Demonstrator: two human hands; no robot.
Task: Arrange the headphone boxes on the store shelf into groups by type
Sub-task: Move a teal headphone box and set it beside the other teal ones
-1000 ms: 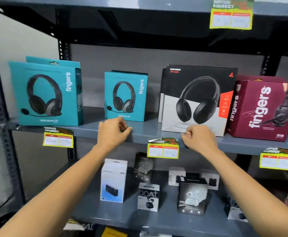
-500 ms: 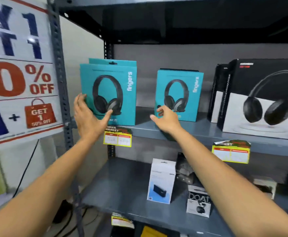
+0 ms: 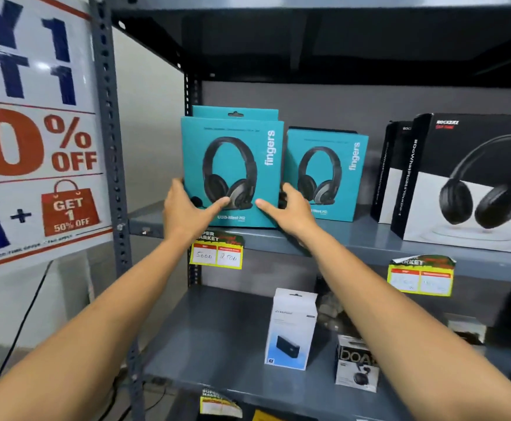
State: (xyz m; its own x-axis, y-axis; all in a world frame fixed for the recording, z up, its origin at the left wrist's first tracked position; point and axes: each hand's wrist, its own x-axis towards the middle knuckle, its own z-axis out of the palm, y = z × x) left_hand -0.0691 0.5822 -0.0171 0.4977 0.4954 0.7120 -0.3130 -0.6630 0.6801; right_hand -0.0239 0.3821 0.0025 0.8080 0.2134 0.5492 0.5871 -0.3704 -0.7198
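Head view: left hand [image 3: 184,208] and right hand [image 3: 290,208] clasp the lower side edges of the front teal box [image 3: 233,165], which stands upright on the middle shelf [image 3: 354,238]. A second teal box [image 3: 327,174] stands just right of it, black-and-white boxes [image 3: 460,177] farther right.

Both hands clasp a teal headphone box on a grey metal shelf

The left hand [image 3: 184,208] and right hand [image 3: 290,209] grip the front teal cardboard box [image 3: 233,165] by its lower edges; a second teal box [image 3: 327,174] stands just beside it.
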